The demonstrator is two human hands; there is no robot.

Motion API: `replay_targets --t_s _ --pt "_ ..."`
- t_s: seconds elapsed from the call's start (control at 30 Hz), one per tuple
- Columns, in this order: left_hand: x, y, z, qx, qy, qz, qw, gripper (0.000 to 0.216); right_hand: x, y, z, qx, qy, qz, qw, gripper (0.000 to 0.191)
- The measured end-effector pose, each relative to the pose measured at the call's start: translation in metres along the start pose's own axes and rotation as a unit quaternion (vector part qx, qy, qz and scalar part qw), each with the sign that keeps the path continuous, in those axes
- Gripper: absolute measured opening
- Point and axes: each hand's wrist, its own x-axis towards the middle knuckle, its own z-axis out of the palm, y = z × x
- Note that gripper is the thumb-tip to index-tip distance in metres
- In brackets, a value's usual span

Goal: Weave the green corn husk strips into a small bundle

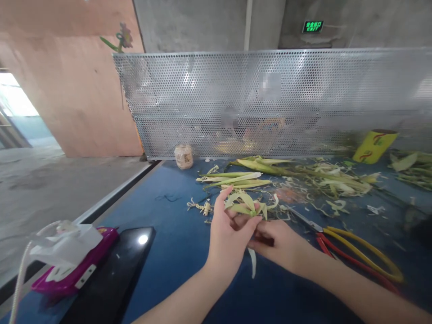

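My left hand point(227, 234) and my right hand point(280, 240) meet over the blue table point(175, 238), near its middle. Both pinch a small folded piece of green-yellow leaf strips point(245, 204), whose ends fan out above my fingers. One pale strip point(253, 265) hangs down below the hands. The left thumb and fingers close on the piece from the left. The right fingers grip it from below and behind.
Long leaf strips and scraps point(270, 177) litter the table behind my hands. Yellow-and-red-handled scissors point(354, 252) lie to the right. A black phone point(118, 270), a magenta box point(74, 265), a small jar point(184, 156) and a yellow cup point(373, 146) stand around. A perforated metal screen point(270, 99) closes the back.
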Motion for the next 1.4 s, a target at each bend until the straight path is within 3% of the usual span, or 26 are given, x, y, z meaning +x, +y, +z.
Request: replay_targets --t_s 0.13,0.6,0.67,0.77,0.83,0.93,1.03,1.13,1.23,1.4 --pt "0.000 0.000 0.001 0.021 -0.018 -0.013 1.000 0.071 -0.002 0.002 0.001 0.056 0.022 -0.010 0.998 0.024" --pt "0.003 0.003 0.001 0.026 -0.013 0.009 1.000 0.084 -0.009 -0.001 -0.012 0.047 0.002 -0.048 0.998 0.025" --pt "0.005 0.002 -0.001 0.020 -0.020 0.003 1.000 0.087 -0.010 0.000 -0.020 0.039 0.047 -0.048 0.997 0.023" --pt "0.007 0.002 -0.001 0.009 -0.039 -0.018 0.999 0.081 -0.009 0.002 -0.033 0.056 0.201 -0.014 0.978 0.022" --pt "0.006 0.002 0.000 0.029 -0.047 -0.024 0.998 0.076 -0.007 0.003 -0.037 0.061 0.248 0.003 0.967 0.023" --pt "0.002 0.005 0.003 0.089 -0.068 -0.025 0.993 0.082 -0.002 0.005 -0.032 0.069 0.177 -0.012 0.982 0.024" --pt "-0.001 0.006 0.006 0.111 -0.088 -0.049 0.989 0.088 0.000 0.006 -0.024 0.163 0.124 0.003 0.979 0.029" --pt "-0.001 0.004 0.006 0.096 -0.098 -0.063 0.989 0.092 0.000 0.007 -0.022 0.242 0.152 0.009 0.958 0.026" --pt "0.000 0.001 0.006 0.068 -0.125 -0.060 0.988 0.097 -0.001 0.006 -0.024 0.243 0.193 0.003 0.951 0.022" --pt "0.002 -0.002 0.008 0.061 -0.120 -0.042 0.990 0.098 -0.001 0.004 -0.023 0.263 0.196 0.029 0.944 0.020"
